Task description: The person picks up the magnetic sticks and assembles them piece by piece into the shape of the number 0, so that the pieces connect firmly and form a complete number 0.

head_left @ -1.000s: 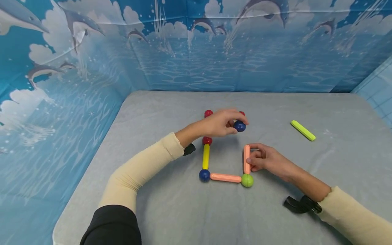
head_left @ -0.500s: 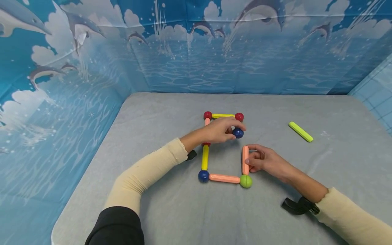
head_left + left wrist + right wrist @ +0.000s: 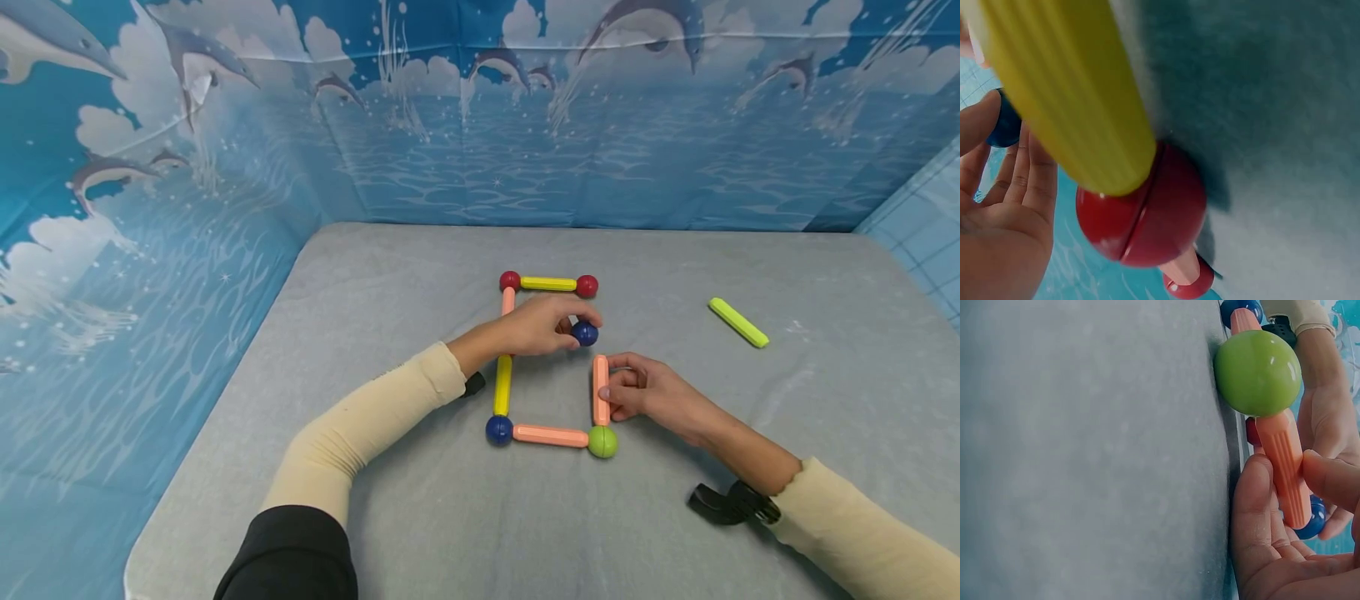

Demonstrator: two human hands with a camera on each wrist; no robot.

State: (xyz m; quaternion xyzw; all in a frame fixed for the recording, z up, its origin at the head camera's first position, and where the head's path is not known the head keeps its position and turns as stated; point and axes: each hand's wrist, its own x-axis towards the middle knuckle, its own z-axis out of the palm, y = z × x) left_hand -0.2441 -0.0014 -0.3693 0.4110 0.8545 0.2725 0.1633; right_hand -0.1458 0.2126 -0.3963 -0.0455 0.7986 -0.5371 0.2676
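From the head camera, the person's left hand (image 3: 542, 325) pinches a small dark blue plastic ball (image 3: 586, 334) between thumb and curled fingers, holding it just above the far end of a salmon-pink plastic rod (image 3: 601, 390) that lies on the grey cloth-covered table (image 3: 420, 275); ball and rod look a little apart, though the gap is too small to be sure. The right hand (image 3: 651, 390) grips that pink rod from its right side, thumb and fingertips curled against it, and the rod's near end joins a lime-green plastic ball (image 3: 603, 442). From there a second pink rod (image 3: 551, 436) runs left to another blue ball (image 3: 499, 430), and a yellow plastic rod (image 3: 502, 385) leads away from it under the left wrist. Farther off, two dark red balls (image 3: 587, 287) are linked by a short yellow rod (image 3: 548, 283), and a loose lime-green stick (image 3: 738, 322) lies well apart to the right. In the left wrist view the yellow rod (image 3: 1066, 87) meets a red ball (image 3: 1144, 215) close to the lens, with the blue ball (image 3: 1005, 122) at the fingertips (image 3: 1019, 164). In the right wrist view the thumb and fingers (image 3: 1260, 512) clasp the pink rod (image 3: 1285, 469) just below the green ball (image 3: 1258, 372)
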